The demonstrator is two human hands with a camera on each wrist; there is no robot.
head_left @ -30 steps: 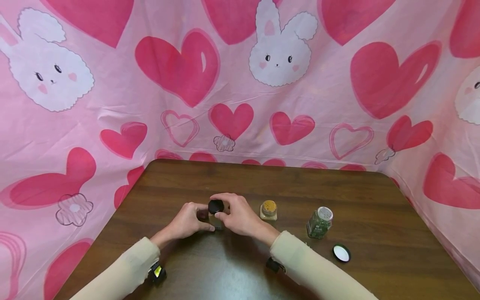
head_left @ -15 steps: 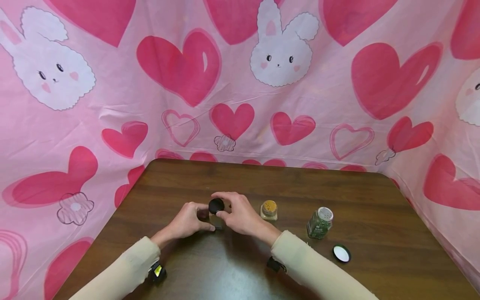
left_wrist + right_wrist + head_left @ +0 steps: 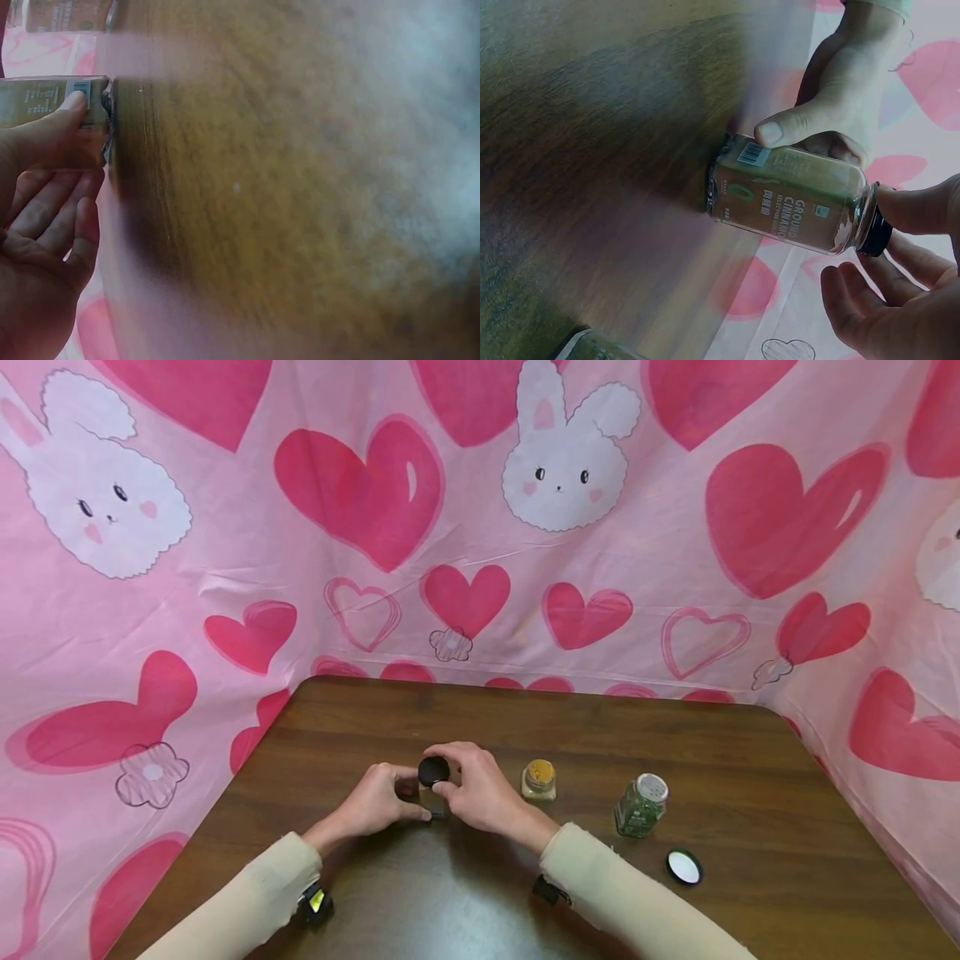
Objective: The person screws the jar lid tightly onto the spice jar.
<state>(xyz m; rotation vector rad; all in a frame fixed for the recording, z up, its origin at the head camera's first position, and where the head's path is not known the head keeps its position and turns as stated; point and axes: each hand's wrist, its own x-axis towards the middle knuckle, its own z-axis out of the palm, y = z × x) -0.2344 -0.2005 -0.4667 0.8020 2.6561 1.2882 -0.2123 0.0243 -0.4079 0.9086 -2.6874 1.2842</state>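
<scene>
A glass spice jar of ground cinnamon stands on the table, its black cap on top. My left hand holds the lower part of the jar, the thumb pressed near the barcode in the right wrist view. My right hand grips the cap, its thumb on one side and fingers around the other. The right hand partly hides the jar in the head view.
To the right stands an uncapped jar with yellow-orange powder. Farther right are a jar of green dried herbs with a perforated top and a black-rimmed lid, white inside up. A pink printed cloth hangs behind the wooden table.
</scene>
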